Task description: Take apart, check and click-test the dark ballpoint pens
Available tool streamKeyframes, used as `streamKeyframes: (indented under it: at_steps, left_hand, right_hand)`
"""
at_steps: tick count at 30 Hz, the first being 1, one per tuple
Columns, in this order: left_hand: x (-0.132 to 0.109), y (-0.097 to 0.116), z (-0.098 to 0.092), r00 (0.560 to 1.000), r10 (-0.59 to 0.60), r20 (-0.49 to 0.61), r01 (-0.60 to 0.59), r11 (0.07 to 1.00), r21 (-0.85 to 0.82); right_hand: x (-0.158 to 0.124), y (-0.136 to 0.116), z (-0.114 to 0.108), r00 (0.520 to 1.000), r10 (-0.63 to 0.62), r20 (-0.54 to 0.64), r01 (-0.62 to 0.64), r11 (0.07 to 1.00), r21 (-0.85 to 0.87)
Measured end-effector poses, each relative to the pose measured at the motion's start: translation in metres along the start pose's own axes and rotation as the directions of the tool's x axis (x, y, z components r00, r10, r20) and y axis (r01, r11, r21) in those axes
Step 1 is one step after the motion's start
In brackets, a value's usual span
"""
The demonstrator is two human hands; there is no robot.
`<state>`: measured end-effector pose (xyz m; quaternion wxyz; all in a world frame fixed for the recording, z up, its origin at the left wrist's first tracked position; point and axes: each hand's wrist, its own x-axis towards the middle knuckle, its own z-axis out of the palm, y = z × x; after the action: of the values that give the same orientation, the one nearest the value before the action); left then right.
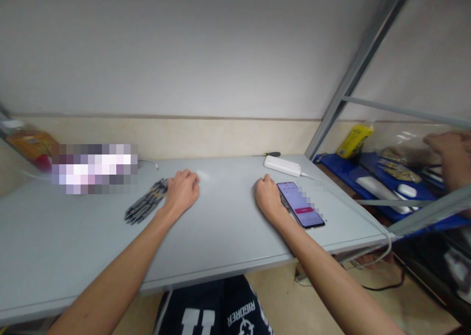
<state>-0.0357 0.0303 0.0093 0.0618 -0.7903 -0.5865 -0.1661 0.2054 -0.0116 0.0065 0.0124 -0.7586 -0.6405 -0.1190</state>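
My left hand (183,192) rests on the light grey desk (224,232) with its fingers curled down, and nothing shows in it. Close against its wrist side lies a pile of slim dark pens (145,202), several of them side by side and slanting. My right hand (268,195) is closed in a fist on the desk, and no object sticks out of it. Just right of this fist lies a phone (302,205), screen lit, with a reddish button on it. A narrow dark item at the phone's left edge is partly hidden by my hand.
Behind the phone lie a white power strip (282,166) with a cable and a screwdriver (272,154). A blurred-out bright object (93,168) and an orange bottle (33,143) stand at left. Beyond the metal frame (346,97), another person's hand (451,148) is over a blue surface.
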Motion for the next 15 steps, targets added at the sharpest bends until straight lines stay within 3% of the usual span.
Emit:
streamKeyframes:
  at_steps: [15]
  left_hand:
    - [0.0,-0.001,0.002,1.0,0.007,-0.005,-0.007,1.0,-0.006]
  right_hand:
    - [0.003,0.011,0.005,1.0,0.016,-0.007,-0.016,1.0,-0.003]
